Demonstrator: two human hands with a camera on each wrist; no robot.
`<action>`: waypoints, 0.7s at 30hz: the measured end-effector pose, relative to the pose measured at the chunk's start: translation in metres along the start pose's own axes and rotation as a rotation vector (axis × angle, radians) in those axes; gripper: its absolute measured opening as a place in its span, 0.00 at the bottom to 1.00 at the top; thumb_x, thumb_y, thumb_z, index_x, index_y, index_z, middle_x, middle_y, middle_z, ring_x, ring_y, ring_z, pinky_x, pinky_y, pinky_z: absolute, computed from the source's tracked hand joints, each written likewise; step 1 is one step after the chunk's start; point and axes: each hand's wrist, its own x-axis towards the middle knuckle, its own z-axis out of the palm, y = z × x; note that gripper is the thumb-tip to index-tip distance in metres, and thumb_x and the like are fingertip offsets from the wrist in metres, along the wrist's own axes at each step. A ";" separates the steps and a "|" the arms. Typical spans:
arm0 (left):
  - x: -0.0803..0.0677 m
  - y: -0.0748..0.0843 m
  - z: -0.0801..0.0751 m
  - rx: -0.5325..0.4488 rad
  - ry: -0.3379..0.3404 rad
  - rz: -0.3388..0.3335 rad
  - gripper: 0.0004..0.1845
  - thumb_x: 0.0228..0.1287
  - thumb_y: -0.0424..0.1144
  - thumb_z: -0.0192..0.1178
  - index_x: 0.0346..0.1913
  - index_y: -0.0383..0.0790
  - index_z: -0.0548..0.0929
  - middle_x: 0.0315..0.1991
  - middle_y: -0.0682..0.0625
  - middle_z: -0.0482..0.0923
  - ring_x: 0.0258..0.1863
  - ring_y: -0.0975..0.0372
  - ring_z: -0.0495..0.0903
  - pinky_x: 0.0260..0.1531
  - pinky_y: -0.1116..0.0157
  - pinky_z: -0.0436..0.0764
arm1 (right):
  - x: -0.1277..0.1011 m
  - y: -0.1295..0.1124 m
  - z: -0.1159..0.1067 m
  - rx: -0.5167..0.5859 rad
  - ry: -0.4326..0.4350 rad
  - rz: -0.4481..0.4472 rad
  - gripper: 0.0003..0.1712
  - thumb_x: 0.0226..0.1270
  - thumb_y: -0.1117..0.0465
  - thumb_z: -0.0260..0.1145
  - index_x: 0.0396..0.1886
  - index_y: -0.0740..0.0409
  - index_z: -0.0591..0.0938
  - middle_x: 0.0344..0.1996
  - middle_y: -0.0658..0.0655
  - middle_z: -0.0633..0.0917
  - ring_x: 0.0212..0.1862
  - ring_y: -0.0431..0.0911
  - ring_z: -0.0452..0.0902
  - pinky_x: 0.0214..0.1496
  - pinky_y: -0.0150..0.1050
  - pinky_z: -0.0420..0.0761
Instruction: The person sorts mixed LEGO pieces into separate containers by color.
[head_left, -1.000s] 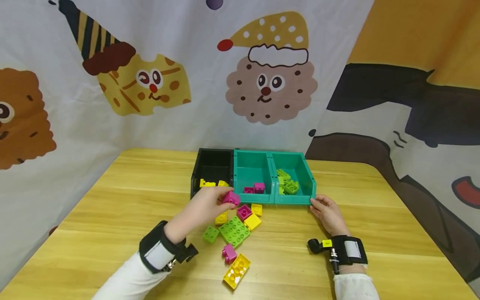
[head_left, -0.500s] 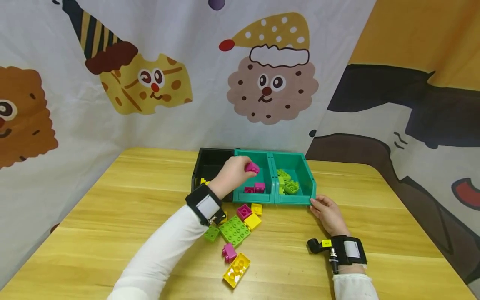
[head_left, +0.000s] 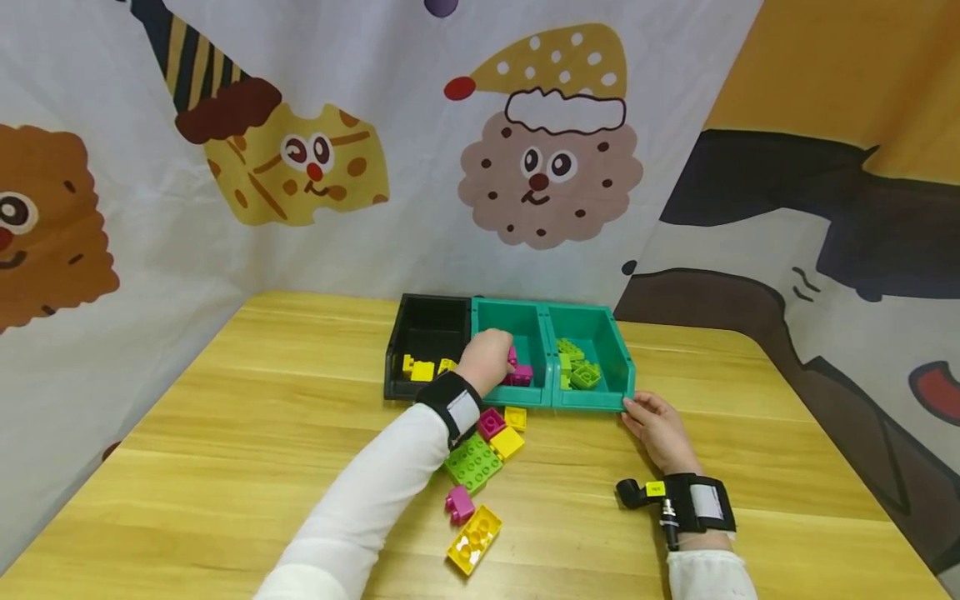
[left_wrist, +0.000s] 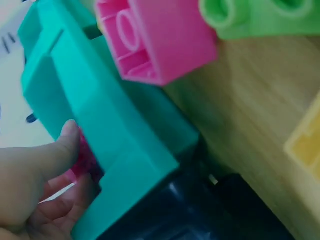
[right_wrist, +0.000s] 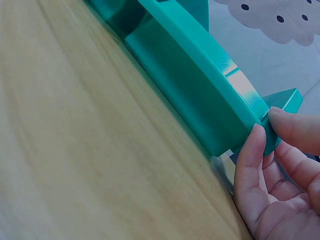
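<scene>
My left hand (head_left: 486, 360) reaches down into the middle teal bin (head_left: 528, 397). In the left wrist view, its thumb and fingers hold a pink toy brick (left_wrist: 86, 159) inside that bin, behind the front wall. Other pink bricks (head_left: 522, 376) lie beside it, partly covered by the hand. My right hand (head_left: 660, 429) pinches the front right corner of the right teal bin (head_left: 596, 401) between thumb and fingers, as the right wrist view shows up close.
Left of the teal bins stands a black bin (head_left: 393, 354) with several yellow bricks (head_left: 423, 372). Green bricks (head_left: 585, 376) lie in the right bin. On the table before the bins are a green plate brick (head_left: 472, 463), pink bricks (head_left: 460, 505) and yellow bricks (head_left: 474, 540).
My left hand has carried the pink brick from in front of the black bin, up and right over the bins, then down into the middle one. The right hand has stayed at the corner.
</scene>
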 end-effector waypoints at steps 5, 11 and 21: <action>0.005 0.005 0.009 0.095 0.015 -0.028 0.03 0.62 0.35 0.63 0.36 0.39 0.83 0.34 0.48 0.84 0.33 0.59 0.81 0.39 0.65 0.81 | 0.000 0.000 -0.001 0.004 -0.003 0.004 0.05 0.69 0.63 0.58 0.35 0.48 0.76 0.32 0.43 0.76 0.37 0.33 0.75 0.46 0.26 0.78; 0.010 0.009 0.017 0.193 -0.016 -0.037 0.05 0.64 0.33 0.60 0.40 0.40 0.83 0.38 0.48 0.84 0.37 0.58 0.82 0.41 0.62 0.82 | 0.001 -0.001 -0.002 -0.004 -0.002 0.002 0.03 0.68 0.61 0.61 0.38 0.50 0.76 0.32 0.44 0.76 0.38 0.34 0.75 0.46 0.26 0.78; 0.011 0.015 0.025 0.336 -0.149 -0.045 0.07 0.67 0.39 0.56 0.42 0.44 0.83 0.38 0.51 0.84 0.32 0.61 0.80 0.34 0.63 0.82 | 0.001 -0.001 -0.002 -0.003 0.004 0.007 0.03 0.67 0.61 0.62 0.37 0.49 0.76 0.32 0.44 0.76 0.38 0.34 0.75 0.46 0.26 0.78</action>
